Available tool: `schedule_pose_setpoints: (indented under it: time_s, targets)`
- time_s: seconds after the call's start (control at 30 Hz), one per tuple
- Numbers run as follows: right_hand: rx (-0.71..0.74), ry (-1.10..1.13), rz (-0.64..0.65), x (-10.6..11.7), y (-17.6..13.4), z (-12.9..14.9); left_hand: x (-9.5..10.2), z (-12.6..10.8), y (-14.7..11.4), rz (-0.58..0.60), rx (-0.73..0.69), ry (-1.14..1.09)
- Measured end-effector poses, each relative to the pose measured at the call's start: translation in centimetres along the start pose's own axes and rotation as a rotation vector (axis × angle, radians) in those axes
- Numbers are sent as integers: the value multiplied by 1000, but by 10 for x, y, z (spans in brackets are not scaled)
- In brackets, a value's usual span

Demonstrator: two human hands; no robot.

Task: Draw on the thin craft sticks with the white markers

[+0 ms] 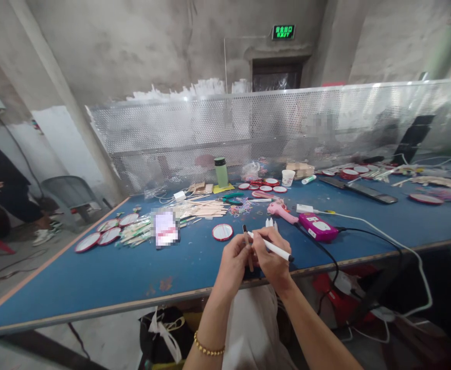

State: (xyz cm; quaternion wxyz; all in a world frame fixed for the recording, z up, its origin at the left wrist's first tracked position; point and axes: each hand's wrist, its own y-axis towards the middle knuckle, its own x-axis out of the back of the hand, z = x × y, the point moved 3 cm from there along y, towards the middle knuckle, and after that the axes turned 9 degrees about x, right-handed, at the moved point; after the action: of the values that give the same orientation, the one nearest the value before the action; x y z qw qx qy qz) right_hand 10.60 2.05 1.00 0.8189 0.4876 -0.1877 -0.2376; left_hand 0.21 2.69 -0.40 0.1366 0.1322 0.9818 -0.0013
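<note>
Between the fingers and thumb of my left hand (234,259) is a thin wooden craft stick (246,237), held upright with a dark upper end. My right hand (273,254) grips a white marker pen (274,247), its black end pointing down to the right and its other end touching or very near the stick. Both hands are close together above the front edge of the blue table (132,277). Just past my left hand lies a round white disc with a red rim (222,232). Several white pens (270,223) show behind my right hand, partly hidden by it.
To the right lie a pink glue gun (281,210) and a purple box (317,226) with cables. Wooden sticks (208,209), green pliers (232,198), a green bottle (221,173) and a paper cup (287,178) stand farther back. A perforated metal screen (194,123) borders the table. Another person (5,180) is at far left.
</note>
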Motion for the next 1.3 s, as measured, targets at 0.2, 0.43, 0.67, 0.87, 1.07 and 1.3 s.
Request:
schedule_pose_setpoints:
  time_s: [0.2,0.43,0.67,0.87,1.07,1.3]
  targets:
    - [-6,-7,-9,1,1,1,-1,0,-1,16,41,-63]
    - [10,-12,-6,0,0,0,1,1,0,9,27,-75]
    - [26,-5,0,-2,-1,-1,0,1,0,17,30,-80]
    - [19,-8,-8,-1,-1,-1,2,4,1,17,30,-75]
    - [19,-4,0,-1,-1,-1,1,2,0,1,15,-38]
    - [18,-5,27,-1,-1,-1,1,1,1,9,-7,10]
